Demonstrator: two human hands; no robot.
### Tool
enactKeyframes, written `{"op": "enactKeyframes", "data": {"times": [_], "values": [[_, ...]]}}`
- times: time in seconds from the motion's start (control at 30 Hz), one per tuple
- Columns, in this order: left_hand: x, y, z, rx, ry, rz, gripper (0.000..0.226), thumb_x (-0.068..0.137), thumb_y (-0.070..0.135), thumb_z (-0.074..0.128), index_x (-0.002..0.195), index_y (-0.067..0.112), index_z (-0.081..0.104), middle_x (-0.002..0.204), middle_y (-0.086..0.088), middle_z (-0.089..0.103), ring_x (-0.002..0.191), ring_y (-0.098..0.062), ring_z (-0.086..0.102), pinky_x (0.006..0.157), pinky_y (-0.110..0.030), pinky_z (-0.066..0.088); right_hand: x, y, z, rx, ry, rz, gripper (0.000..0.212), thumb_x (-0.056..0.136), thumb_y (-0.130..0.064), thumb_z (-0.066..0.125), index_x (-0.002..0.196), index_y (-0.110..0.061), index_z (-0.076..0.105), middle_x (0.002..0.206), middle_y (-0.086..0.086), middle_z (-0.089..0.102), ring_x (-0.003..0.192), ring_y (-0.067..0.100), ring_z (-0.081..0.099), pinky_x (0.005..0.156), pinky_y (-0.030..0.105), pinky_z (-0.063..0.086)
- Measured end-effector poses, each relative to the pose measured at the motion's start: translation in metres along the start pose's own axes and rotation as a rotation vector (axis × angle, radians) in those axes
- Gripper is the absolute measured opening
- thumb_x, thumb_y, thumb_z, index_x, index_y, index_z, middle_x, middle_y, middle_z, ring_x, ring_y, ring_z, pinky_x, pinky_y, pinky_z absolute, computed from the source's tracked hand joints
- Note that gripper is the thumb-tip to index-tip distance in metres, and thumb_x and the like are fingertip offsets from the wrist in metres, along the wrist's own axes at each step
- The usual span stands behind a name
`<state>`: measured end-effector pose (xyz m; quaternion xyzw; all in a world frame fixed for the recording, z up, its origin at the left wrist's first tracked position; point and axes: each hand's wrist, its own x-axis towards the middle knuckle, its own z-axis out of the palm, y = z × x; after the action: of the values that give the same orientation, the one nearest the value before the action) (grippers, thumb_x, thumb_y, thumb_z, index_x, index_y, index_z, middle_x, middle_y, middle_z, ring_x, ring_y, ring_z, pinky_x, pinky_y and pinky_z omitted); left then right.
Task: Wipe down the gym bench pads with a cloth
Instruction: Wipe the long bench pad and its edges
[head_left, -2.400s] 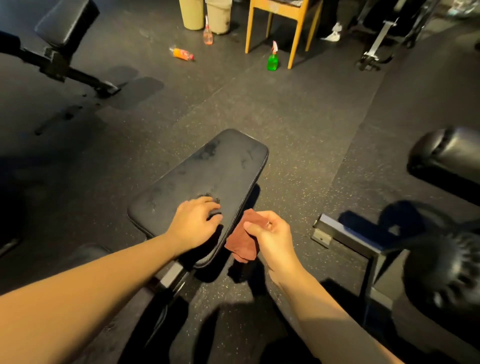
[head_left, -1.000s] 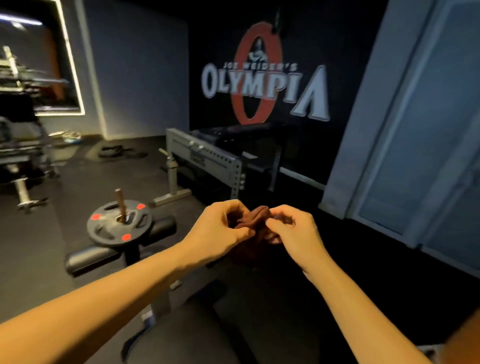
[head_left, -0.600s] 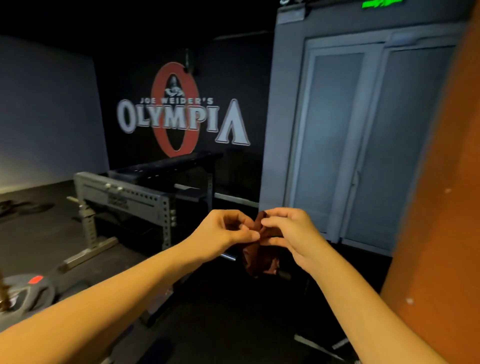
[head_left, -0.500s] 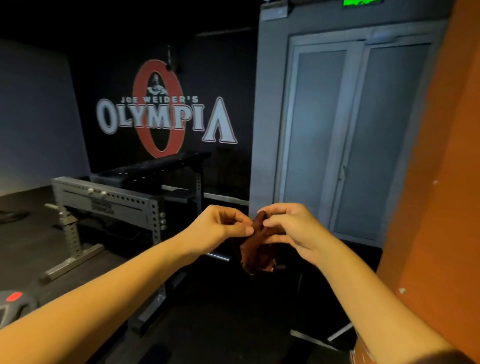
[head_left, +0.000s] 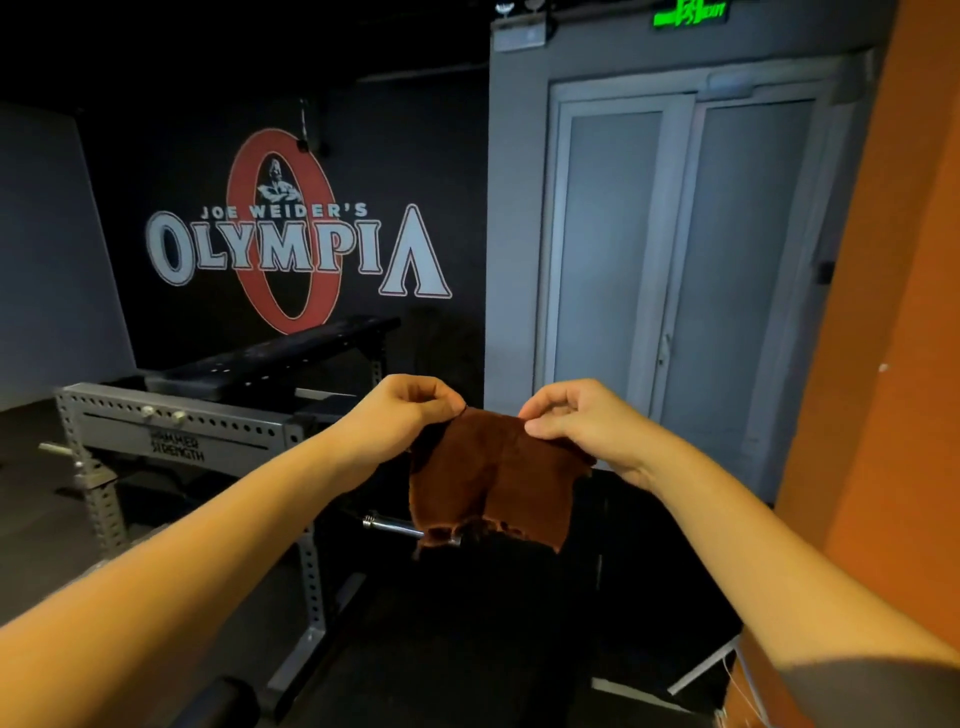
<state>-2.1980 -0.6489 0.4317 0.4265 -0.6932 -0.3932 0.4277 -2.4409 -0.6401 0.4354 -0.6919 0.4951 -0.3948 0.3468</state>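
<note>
Left hand (head_left: 410, 410) and right hand (head_left: 576, 418) each pinch a top corner of the rust-brown fuzzy cloth (head_left: 488, 478), bunched a moment ago and now hanging spread in mid-air, off any pad, before the grey perforated steel rack (head_left: 176, 431), probably readied for more wiping.

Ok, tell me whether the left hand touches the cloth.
Touching. The head view shows the left hand pinching the cloth by its top corner.
</note>
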Motion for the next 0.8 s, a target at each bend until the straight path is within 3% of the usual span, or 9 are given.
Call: {"op": "enactKeyframes", "data": {"times": [0.07,0.2,0.33,0.5,0.6,0.67,0.73,0.8], "values": [[0.013,-0.003,-0.006,-0.097,0.043,-0.025,0.019,0.099,0.012,0.064,0.085,0.016,0.076,0.08,-0.003,0.074,0.073,-0.015,0.07,0.072,-0.03,0.054,0.01,0.003,-0.003,0.044,-0.02,0.007,0.007,0.092,-0.014,0.073,0.097,-0.013,0.078,0.093,0.008,0.078,0.087,0.018,0.072,0.078,0.028,0.055],[0.046,-0.016,-0.015,-0.233,0.142,-0.094,0.02,0.098,0.016,0.064,0.085,0.021,0.079,0.085,-0.008,0.074,0.078,-0.022,0.07,0.077,-0.038,0.056,0.036,0.021,-0.009,0.14,-0.254,0.053,0.008,0.094,-0.007,0.067,0.096,-0.008,0.075,0.095,0.011,0.075,0.089,0.019,0.072,0.077,0.027,0.057],[0.082,-0.044,-0.015,-0.221,0.167,-0.161,0.014,0.1,0.017,0.062,0.099,0.012,0.075,0.086,-0.009,0.072,0.076,-0.02,0.068,0.07,-0.032,0.054,0.086,0.049,-0.014,0.296,-0.21,0.093,0.012,0.096,-0.01,0.065,0.09,-0.015,0.074,0.087,0.005,0.072,0.088,0.019,0.067,0.082,0.037,0.055],[0.148,-0.098,-0.001,-0.173,0.163,-0.201,0.024,0.103,0.022,0.058,0.11,0.005,0.074,0.1,-0.012,0.074,0.095,-0.028,0.067,0.083,-0.037,0.052,0.173,0.101,-0.041,0.365,-0.275,0.089,0.01,0.097,-0.011,0.063,0.099,-0.013,0.073,0.094,0.005,0.071,0.092,0.018,0.066,0.079,0.031,0.054],[0.203,-0.126,0.021,-0.16,0.096,-0.228,0.03,0.103,0.032,0.056,0.116,0.013,0.076,0.114,-0.014,0.075,0.108,-0.031,0.071,0.094,-0.042,0.053,0.246,0.141,-0.064,0.384,-0.402,0.067,0.011,0.096,-0.008,0.063,0.099,-0.012,0.074,0.091,0.005,0.072,0.085,0.016,0.067,0.076,0.029,0.054],[0.245,-0.144,0.041,-0.048,0.018,-0.271,0.03,0.097,0.035,0.066,0.117,0.016,0.076,0.116,-0.014,0.075,0.111,-0.03,0.071,0.099,-0.041,0.053,0.301,0.175,-0.079,0.368,-0.456,0.079,0.011,0.095,-0.007,0.064,0.099,-0.01,0.074,0.089,0.006,0.072,0.081,0.017,0.067,0.076,0.031,0.054],[0.29,-0.157,0.059,-0.008,-0.035,-0.334,0.034,0.088,0.032,0.078,0.115,0.013,0.075,0.113,-0.013,0.075,0.109,-0.028,0.072,0.098,-0.038,0.055,0.355,0.207,-0.095,0.358,-0.53,0.111,0.011,0.094,-0.005,0.064,0.099,-0.008,0.073,0.087,0.008,0.071,0.078,0.018,0.067,0.075,0.031,0.053],[0.337,-0.161,0.076,0.003,-0.076,-0.385,0.033,0.085,0.024,0.078,0.116,0.011,0.075,0.112,-0.015,0.076,0.106,-0.028,0.073,0.095,-0.037,0.057,0.399,0.232,-0.114,0.346,-0.599,0.12,0.011,0.094,-0.004,0.064,0.098,-0.007,0.073,0.086,0.009,0.07,0.077,0.018,0.067,0.074,0.032,0.054]]}}
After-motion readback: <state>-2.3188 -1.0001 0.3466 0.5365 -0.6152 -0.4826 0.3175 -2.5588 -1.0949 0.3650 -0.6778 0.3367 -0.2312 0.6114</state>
